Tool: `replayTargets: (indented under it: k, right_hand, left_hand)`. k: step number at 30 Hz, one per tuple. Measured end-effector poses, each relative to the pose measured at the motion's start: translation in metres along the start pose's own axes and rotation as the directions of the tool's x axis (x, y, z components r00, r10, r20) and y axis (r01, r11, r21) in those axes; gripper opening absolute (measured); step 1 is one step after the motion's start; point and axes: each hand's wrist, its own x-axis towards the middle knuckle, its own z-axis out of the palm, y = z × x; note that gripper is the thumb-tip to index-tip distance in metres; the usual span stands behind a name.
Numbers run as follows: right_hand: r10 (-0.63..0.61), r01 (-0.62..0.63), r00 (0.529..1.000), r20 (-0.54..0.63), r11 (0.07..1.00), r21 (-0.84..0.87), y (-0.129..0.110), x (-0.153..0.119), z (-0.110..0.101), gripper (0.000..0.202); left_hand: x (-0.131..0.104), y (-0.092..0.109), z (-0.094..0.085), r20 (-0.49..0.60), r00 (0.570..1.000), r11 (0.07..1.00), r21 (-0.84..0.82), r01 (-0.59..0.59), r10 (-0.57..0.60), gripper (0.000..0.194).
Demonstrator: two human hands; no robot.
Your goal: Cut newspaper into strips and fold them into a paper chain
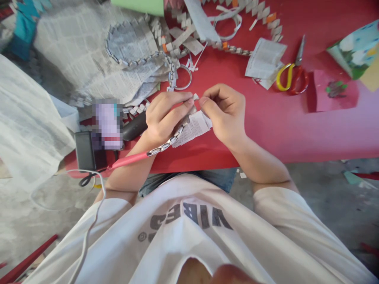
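Note:
My left hand (162,116) pinches the end of a folded-paper chain (170,144) between thumb and fingers. The chain runs down along the wrist to a smooth red strip (130,159) across my left forearm. A small white paper tip (196,96) sticks out at the left fingertips. Just to the right, my right hand (226,114) has its thumb and forefinger pressed together, close to that tip. Whatever is between those fingers is too small to make out. Below both hands lie printed paper slips (194,128), partly covered by the left hand.
Scissors (291,75) with yellow and red handles lie right, beside printed paper pieces (265,59) and a pink card (334,92). Another zigzag paper chain (130,63) winds over newspaper (74,43). A black box (85,150) and white cable (89,228) are at left.

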Motion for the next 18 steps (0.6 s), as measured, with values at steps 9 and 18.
replayTargets:
  k: [9,18]
  right_hand:
    - [0.115,-0.120,0.992,0.049,0.985,0.125,-0.004,0.001,-0.001,0.028]
    - [0.152,-0.158,0.987,0.059,0.980,0.124,0.002,0.002,0.001,0.032]
  left_hand:
    - [-0.013,-0.011,0.002,0.119,0.987,0.990,-0.080,0.116,-0.106,0.024]
    - [-0.016,-0.012,0.001,0.295,0.921,0.942,-0.139,0.305,-0.255,0.029]
